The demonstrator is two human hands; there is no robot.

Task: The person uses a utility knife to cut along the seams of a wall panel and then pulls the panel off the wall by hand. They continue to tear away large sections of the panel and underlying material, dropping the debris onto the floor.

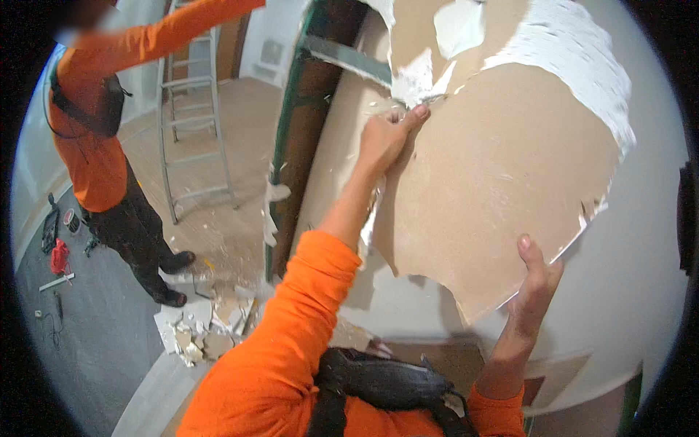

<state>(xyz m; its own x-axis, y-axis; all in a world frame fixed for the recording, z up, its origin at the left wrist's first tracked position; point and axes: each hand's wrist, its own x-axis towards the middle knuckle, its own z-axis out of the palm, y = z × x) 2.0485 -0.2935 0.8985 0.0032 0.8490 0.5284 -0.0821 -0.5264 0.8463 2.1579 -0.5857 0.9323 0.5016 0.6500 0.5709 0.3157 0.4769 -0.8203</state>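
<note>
A large torn sheet of drywall [502,167], brown paper face toward me and ragged white plaster along its edges, fills the space before me. My left hand [389,138] pinches its upper left edge, thumb on the brown face, close to a broken white patch. Low on the right side, my right hand [535,280] grips the edge with the thumb on the brown face and the fingers behind, partly hidden. Left of the sheet stands an opened wall frame with a green upright stud [285,146] and a green crosspiece [348,60].
A co-worker in an orange top [91,138] stands at the left, one arm raised. Behind is a metal stepladder [193,131]. Broken drywall pieces [200,331] lie on the floor near the co-worker's feet. Tools and a red item [60,256] lie at far left.
</note>
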